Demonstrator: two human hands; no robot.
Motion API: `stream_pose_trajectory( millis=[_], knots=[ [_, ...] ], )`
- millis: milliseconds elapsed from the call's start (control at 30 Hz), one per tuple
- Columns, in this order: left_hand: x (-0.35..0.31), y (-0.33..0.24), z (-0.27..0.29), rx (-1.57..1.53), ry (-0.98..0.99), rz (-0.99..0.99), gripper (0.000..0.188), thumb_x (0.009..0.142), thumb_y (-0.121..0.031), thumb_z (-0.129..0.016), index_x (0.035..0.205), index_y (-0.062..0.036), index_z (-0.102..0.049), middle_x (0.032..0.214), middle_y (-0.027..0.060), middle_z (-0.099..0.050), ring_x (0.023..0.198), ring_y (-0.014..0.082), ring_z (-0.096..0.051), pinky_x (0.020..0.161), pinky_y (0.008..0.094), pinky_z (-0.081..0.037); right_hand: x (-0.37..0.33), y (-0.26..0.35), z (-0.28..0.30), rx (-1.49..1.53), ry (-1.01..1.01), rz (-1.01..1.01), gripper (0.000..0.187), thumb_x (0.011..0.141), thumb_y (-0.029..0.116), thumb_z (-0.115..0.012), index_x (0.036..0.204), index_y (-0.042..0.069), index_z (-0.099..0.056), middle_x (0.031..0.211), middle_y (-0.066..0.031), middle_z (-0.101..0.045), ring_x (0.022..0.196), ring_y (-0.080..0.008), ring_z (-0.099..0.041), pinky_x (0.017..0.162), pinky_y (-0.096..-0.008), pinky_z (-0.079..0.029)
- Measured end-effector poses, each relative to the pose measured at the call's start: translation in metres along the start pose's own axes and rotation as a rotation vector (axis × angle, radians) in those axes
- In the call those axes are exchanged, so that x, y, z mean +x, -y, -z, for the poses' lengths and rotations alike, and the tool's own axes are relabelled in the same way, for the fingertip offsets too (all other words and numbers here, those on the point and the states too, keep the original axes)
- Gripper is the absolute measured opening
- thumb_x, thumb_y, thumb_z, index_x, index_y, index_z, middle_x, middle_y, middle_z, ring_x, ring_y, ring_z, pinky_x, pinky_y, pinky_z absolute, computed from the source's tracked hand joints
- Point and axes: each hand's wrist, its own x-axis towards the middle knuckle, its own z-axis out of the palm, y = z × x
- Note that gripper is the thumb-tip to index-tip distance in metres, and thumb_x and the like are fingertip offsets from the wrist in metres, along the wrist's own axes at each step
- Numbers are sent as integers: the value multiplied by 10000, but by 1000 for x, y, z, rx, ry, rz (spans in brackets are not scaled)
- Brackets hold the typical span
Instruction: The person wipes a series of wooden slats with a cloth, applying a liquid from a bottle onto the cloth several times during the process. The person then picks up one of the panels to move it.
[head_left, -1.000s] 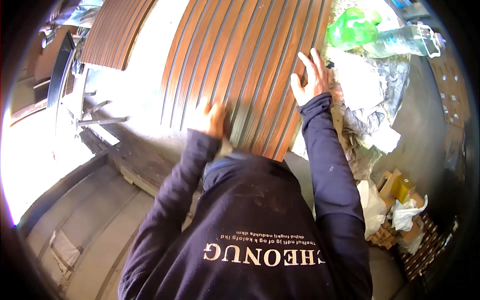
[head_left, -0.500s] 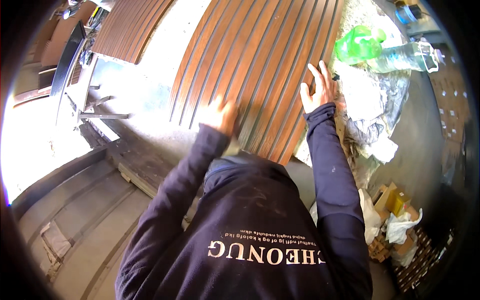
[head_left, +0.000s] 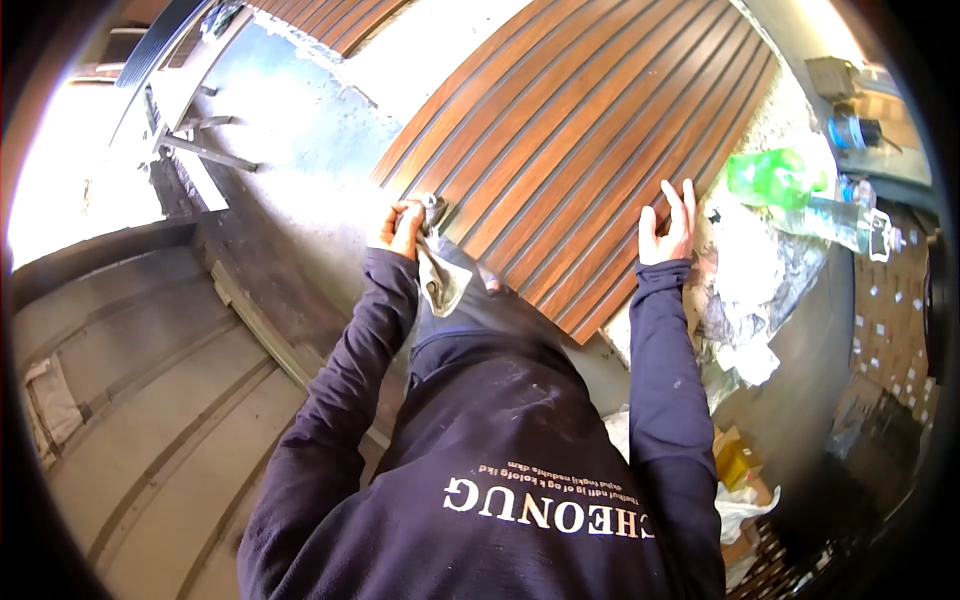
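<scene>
A brown wood-grain panel [head_left: 590,130] with dark parallel grooves lies in front of me. My left hand [head_left: 401,228] is at its near left edge, with the fingers closed on a crumpled pale rag [head_left: 440,275]. One end of the rag hangs below the hand, and a bunched part sticks up by the fingertips. My right hand [head_left: 668,228] lies by the panel's right edge with its fingers stretched out and nothing in them.
To the right, a green plastic bottle [head_left: 770,178] and a clear bottle [head_left: 840,222] lie near crumpled plastic sheeting [head_left: 750,285]. Another grooved panel [head_left: 340,22] is at the far left. A yellow box [head_left: 737,462] sits among bags on the lower right floor.
My left hand has moved left to the panel's edge, and the rag now shows clearly. My right hand stays by the right edge. The whole view has turned, so the panel slants more.
</scene>
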Motion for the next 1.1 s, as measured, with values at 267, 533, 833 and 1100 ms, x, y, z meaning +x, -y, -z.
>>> stream_pose_trajectory(
  millis=[267,533,833,1100],
  knots=[
    [-24,-49,-9,689,184,-349,161,731,-37,-663,887,-46,-628,851,139,-581,748,289,-597,689,335,-480,-1,3,-4,-45,-1,22,439,747,156,-625,1180,103,-578,1343,-186,-440,1236,-358,-418,1045,-445,-319],
    [13,-30,-53,862,240,-592,80,743,-74,-639,820,-60,-619,805,132,-536,741,314,-571,640,372,-469,0,3,-5,-41,-12,6,443,727,162,-611,1167,109,-589,1343,-178,-446,1233,-354,-421,1064,-469,-285],
    [-11,-17,-32,819,312,-682,91,755,-50,-633,831,-21,-591,857,140,-572,751,326,-594,631,388,-481,-3,2,4,-81,-29,-34,440,730,160,-631,1164,107,-584,1342,-173,-442,1230,-374,-416,1036,-462,-335],
    [102,-35,-145,967,228,-868,117,759,-106,-520,654,-73,-558,714,185,-547,682,348,-559,603,434,-489,12,19,-1,150,-109,-15,378,768,208,-587,1120,69,-593,1316,-199,-472,1194,-407,-441,1028,-498,-333]
  ],
)
